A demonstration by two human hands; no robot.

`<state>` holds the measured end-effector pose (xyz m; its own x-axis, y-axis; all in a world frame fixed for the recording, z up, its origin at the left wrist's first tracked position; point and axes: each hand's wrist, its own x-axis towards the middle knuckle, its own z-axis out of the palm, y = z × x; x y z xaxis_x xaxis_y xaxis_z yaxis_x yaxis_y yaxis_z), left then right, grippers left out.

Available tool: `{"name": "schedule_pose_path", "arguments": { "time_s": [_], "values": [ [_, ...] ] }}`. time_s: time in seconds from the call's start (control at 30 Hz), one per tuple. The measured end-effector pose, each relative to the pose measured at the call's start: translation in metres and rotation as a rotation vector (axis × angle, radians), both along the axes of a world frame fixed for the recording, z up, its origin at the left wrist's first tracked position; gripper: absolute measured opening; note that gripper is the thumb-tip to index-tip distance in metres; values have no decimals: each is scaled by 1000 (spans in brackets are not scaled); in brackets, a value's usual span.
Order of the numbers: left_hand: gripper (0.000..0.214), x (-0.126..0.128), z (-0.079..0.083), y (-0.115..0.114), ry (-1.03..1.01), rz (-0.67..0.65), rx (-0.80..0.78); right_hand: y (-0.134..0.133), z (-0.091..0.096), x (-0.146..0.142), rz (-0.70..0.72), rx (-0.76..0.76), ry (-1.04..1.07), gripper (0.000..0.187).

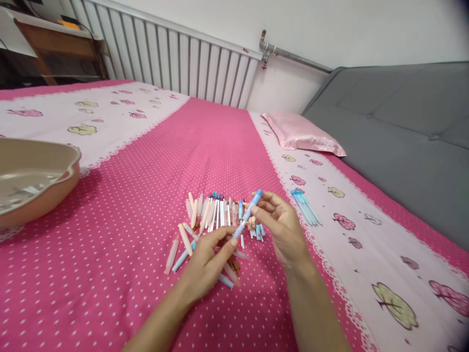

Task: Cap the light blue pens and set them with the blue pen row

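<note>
Both hands hold a slim blue pen (242,225) slanting up to the right, with a white section showing between its two blue parts. My left hand (208,261) pinches the lower part between thumb and fingers. Around the upper part, near the darker blue end, my right hand (284,222) is closed. Beneath and behind them lies a pile of pen parts (193,213) in peach, pale pink, white and blue, partly covered by my hands. To the right, several light blue pens (307,208) lie side by side on the bedspread.
A bed with a pink dotted bedspread (146,181) lies under everything. On the left stands a beige and orange basin (69,181) with small white pieces inside. Farther back are a pink pillow (302,132), a grey padded headboard (399,122) and a white radiator (172,54).
</note>
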<state>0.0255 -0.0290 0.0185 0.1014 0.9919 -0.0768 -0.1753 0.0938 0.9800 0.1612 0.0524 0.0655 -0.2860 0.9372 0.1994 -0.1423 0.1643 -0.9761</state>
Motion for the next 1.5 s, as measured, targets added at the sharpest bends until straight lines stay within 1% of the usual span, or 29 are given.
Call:
{"name": "schedule_pose_path", "arguments": {
  "time_s": [0.13,0.33,0.57,0.77,1.07,1.2,1.33,1.5],
  "values": [
    [38,0,3,-1,-30,13,-21,-2,0,-2,75,-11,-25,28],
    [35,-1,2,0,-83,27,38,-3,-1,-1,155,-17,-61,28],
    [34,-2,2,2,-90,16,50,-5,0,-1,244,-17,-79,30],
    [29,-2,2,0,-144,25,51,-6,1,0,292,-55,-88,33],
    [23,-4,5,0,-233,-15,-18,-5,1,3,404,-161,-44,34],
    [22,-4,6,1,-244,-35,-16,-5,0,4,422,-200,-13,34],
    [24,-4,7,2,-216,-50,-8,-5,0,3,408,-218,-9,34],
    [30,-4,7,1,-191,-75,-12,-4,-1,3,367,-193,-35,38]
  ]
}}
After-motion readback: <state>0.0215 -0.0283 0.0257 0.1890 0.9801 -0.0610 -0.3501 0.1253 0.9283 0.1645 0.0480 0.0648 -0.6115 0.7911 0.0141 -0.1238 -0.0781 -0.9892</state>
